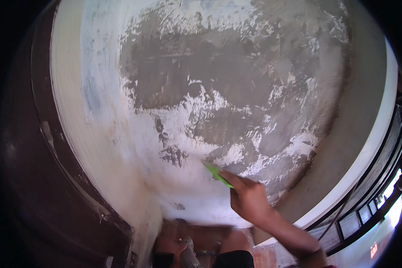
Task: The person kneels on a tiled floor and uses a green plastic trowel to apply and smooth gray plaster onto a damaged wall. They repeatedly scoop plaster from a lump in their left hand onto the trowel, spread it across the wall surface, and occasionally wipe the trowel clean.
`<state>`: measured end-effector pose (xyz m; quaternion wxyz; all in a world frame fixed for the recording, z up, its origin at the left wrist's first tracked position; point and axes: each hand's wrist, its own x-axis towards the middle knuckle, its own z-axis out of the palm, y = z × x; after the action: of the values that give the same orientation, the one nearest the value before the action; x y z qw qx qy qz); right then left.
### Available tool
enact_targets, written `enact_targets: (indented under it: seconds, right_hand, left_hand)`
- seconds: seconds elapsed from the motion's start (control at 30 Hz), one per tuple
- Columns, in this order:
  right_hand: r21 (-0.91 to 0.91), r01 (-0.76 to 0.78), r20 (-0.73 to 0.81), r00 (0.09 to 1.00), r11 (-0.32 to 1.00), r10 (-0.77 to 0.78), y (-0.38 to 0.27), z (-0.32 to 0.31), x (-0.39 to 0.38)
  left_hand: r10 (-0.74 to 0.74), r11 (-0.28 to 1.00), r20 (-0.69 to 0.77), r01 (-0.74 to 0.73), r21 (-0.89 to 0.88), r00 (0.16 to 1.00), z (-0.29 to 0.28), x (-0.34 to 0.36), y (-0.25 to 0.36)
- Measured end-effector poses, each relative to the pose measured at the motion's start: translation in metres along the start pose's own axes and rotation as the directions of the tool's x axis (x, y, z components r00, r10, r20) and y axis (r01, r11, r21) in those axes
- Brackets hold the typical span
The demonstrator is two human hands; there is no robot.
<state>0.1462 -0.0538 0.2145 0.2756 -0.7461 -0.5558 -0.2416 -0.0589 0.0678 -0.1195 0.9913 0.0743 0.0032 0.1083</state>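
My right hand (251,201) comes in from the lower right, its fingers closed round a flat green scraper (218,175). The scraper's tip meets the lower part of a wall (201,58) patched with grey bare areas and ragged white coating. Low in the picture, my left hand (178,253) is partly hidden beside my leg. Its fingers appear closed on a crumpled, pale grey bag-like thing (190,254); its contents cannot be made out.
A dark brown frame or door (76,214) curves along the left. On the right, the wall ends at a pale edge strip (366,154), with dark bars (348,225) past it. My bent legs (236,243) are close below the wall.
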Motion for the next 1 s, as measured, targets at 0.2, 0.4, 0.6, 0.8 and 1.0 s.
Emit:
enact_targets:
  seconds: [0.2,0.4,0.6,0.8,1.0]
  right_hand:
    - [0.551,-0.752,0.463,0.635,0.36,0.618,0.005,0.069,-0.12]
    - [0.62,-0.785,0.672,0.54,0.015,0.507,-0.013,0.098,-0.189]
    - [0.639,-0.726,0.735,0.482,-0.253,0.476,-0.019,0.093,-0.188]
    - [0.649,-0.749,0.708,0.533,-0.131,0.463,-0.018,0.079,-0.19]
    - [0.654,-0.74,0.717,0.539,-0.159,0.441,-0.022,0.081,-0.19]
  left_hand:
    - [0.358,0.394,-0.274,0.121,0.911,0.893,0.087,-0.026,0.032]
    - [0.188,0.15,-0.176,0.149,0.977,0.966,0.161,-0.044,0.038]
    - [0.14,-0.011,-0.279,0.284,0.959,0.95,0.188,-0.04,0.022]
    - [0.169,-0.231,-0.315,0.349,0.908,0.934,0.2,-0.04,0.013]
    - [0.202,-0.355,-0.293,0.349,0.867,0.934,0.203,-0.039,0.008]
